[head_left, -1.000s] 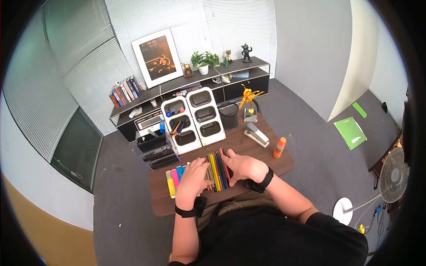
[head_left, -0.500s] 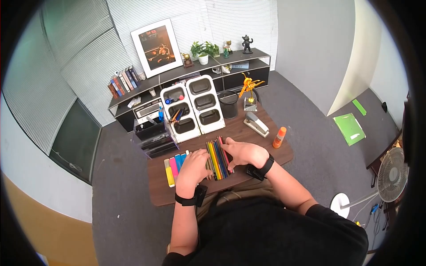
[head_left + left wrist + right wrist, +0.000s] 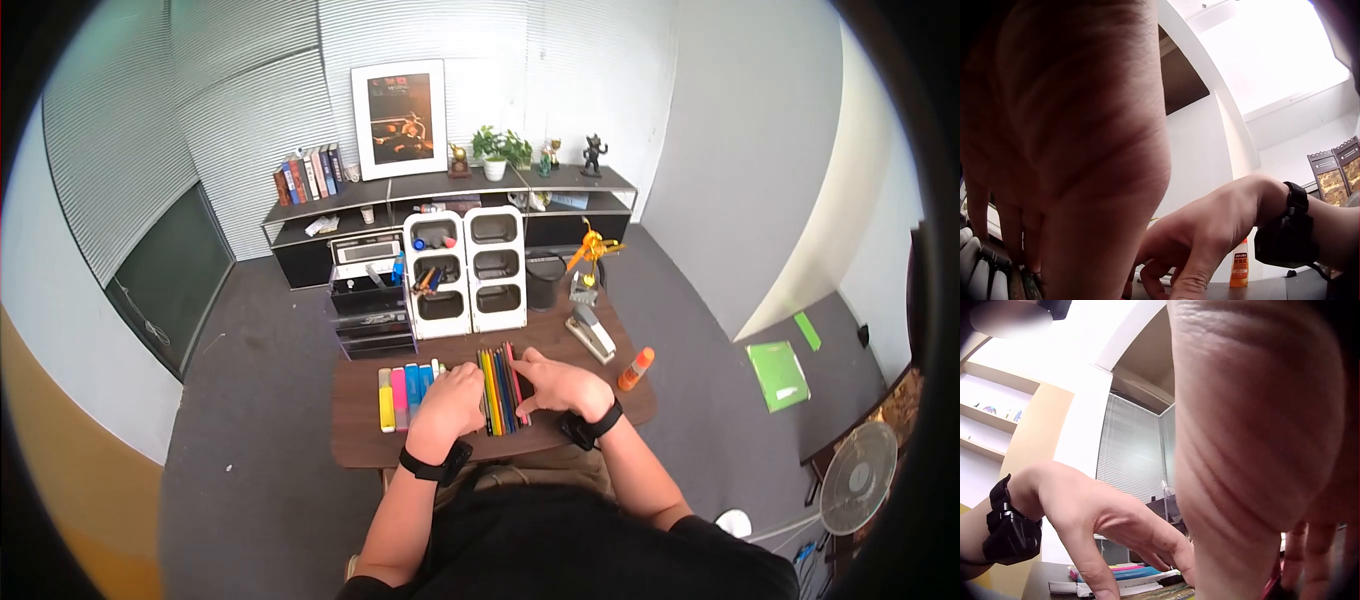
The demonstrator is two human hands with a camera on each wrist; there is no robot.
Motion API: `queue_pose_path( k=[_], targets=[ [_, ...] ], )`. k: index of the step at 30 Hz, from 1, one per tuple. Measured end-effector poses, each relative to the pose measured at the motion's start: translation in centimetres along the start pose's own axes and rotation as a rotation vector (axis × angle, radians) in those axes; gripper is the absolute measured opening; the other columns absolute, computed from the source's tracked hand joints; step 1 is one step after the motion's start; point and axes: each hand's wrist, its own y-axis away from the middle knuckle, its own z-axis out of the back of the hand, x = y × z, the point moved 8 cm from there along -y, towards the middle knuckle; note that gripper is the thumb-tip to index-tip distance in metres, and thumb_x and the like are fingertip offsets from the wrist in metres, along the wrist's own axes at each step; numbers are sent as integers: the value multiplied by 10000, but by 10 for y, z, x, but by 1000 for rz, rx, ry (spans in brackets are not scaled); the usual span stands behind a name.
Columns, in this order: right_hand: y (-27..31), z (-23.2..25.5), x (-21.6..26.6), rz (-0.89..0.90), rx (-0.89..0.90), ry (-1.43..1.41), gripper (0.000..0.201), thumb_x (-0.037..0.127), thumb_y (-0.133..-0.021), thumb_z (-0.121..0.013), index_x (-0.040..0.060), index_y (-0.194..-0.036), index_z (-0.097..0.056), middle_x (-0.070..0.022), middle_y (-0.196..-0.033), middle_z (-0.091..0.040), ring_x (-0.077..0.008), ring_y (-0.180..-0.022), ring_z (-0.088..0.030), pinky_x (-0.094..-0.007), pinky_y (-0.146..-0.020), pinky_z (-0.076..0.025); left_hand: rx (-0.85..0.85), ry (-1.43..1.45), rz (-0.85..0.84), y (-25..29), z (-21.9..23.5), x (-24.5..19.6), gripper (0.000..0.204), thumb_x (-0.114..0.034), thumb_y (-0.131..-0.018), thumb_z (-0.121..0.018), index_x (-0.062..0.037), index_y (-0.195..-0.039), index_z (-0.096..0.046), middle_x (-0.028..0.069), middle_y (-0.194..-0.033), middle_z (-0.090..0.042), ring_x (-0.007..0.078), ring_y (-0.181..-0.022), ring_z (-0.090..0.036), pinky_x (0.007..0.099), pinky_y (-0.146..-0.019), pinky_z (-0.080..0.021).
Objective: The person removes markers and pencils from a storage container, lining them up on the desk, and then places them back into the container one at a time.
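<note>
In the head view a row of colored pencils [image 3: 500,388] lies side by side on the brown table [image 3: 360,450], between my two hands. My left hand [image 3: 450,402] rests at the row's left side, palm down, covering part of it. On the right side, the thumb and fingers of my right hand [image 3: 560,388] touch the edge of the row near a pink pencil [image 3: 517,372]. Left of my left hand lie several highlighters, among them a yellow highlighter [image 3: 386,405] and a pink highlighter [image 3: 400,395]. The right wrist view shows the left fingertips low by the pens.
White trays with dark compartments [image 3: 467,290] stand at the back, beside a clear organizer [image 3: 370,325] and a black mesh cup [image 3: 543,285]. A stapler [image 3: 590,335], an orange glue stick [image 3: 636,369] and a golden figurine [image 3: 592,255] are on the right.
The head view has turned, shifting the scene. Both hands remain on either side of the pencil row with only slight finger movement; the pencils stay lined up on the table.
</note>
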Motion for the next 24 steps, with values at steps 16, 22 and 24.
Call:
queue_pose_path(
  k=[16, 22, 24],
  targets=[
    [-11, 13, -11, -31, -392, 117, 446, 311, -925, -866, 33, -1261, -771, -172, -1019, -789, -378, -946, -770, -470, -827, -609, -50, -54, 8, -7, -16, -11, 208, -202, -897, -740, -52, -1031, -795, 163, -1184, -748, 368, -1176, -714, 531, -942, -570],
    [-4, 27, 17, 131, -646, 46, 247, 223, -957, -799, 30, -1109, -780, -237, -1167, -704, -456, -1122, -677, -517, -953, -574, 149, -82, 41, -21, -42, 4, 553, -355, -853, -869, -39, -1286, -733, 220, -1332, -712, 427, -1298, -673, 553, -1085, -561],
    [2, 34, 29, 167, -747, 58, 252, 226, -950, -803, 23, -1096, -772, -234, -1177, -704, -457, -1133, -673, -514, -956, -576, -269, -197, -131, -2, -25, -10, 273, -210, -934, -761, -70, -1169, -756, 185, -1158, -774, 406, -947, -767, 514, -804, -632]
  ],
)
